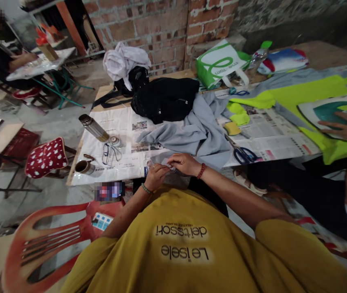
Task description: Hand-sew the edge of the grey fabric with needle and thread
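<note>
My left hand (155,174) and my right hand (183,162) meet at the near edge of the newspaper-covered table (112,173). Together they pinch a small pale piece of fabric (166,164); what else they hold is too small to tell. A green bracelet circles my left wrist and a red one my right wrist. A grey cloth (196,130) lies spread just beyond my hands. Blue-handled scissors (243,154) rest on the newspaper to my right.
A steel flask (93,127), glasses (110,152) and a mug (84,167) sit at the left. A black bag (164,97) and white cloth (124,60) lie further back. Another person's hand (346,127) rests on neon-yellow fabric (308,97) at the right. A red plastic chair (54,240) stands at my left.
</note>
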A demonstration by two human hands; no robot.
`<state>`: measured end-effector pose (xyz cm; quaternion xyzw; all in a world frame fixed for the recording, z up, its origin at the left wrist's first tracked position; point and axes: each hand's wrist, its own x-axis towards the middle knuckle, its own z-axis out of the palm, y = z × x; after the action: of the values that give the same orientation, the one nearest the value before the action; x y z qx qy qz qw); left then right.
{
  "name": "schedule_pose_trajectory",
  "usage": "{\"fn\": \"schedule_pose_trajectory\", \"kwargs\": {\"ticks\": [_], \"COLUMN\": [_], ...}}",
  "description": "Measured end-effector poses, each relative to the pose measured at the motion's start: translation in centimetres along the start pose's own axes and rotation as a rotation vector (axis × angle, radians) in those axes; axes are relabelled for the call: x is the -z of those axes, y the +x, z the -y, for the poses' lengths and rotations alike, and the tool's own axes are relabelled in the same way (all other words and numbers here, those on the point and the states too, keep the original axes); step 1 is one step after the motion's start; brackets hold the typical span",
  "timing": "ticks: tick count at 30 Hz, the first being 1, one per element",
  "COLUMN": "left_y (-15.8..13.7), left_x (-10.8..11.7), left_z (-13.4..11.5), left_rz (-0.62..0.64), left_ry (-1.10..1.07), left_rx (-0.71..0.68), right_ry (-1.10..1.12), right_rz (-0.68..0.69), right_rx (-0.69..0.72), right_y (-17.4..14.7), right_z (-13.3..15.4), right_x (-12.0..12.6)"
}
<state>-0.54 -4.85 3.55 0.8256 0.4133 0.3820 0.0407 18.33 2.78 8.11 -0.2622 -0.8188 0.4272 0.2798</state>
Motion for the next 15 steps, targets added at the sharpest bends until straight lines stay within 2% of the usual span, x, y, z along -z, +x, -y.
{"fn": "schedule_pose_trajectory", "kwargs": {"ticks": [4, 7, 12, 15], "left_y": [-0.32, -0.51, -0.72, -0.77], "left_x": [-0.02, -0.07, -0.35, -0.52], "left_z": [-0.07, -0.15, -0.15, -0.06], "left_rz": [0.024, 0.005, -0.003, -0.018], "left_ry": [-0.031, -0.054, -0.061, -0.035], "left_rx": [0.077, 0.079, 0.096, 0.097], "right_ry": [0.401, 0.642, 0.865, 0.875], "right_rz": [-0.127, -0.157, -0.131, -0.115], "right_rx": [-0.286, -0.460, -0.560, -0.581], "right_y": [0.45, 0.44, 0.02, -0.11], "right_z": [-0.22, -0.34, 0.18, 0.22], "right_x": [-0.85, -1.15, -0.85, -0.69]}}
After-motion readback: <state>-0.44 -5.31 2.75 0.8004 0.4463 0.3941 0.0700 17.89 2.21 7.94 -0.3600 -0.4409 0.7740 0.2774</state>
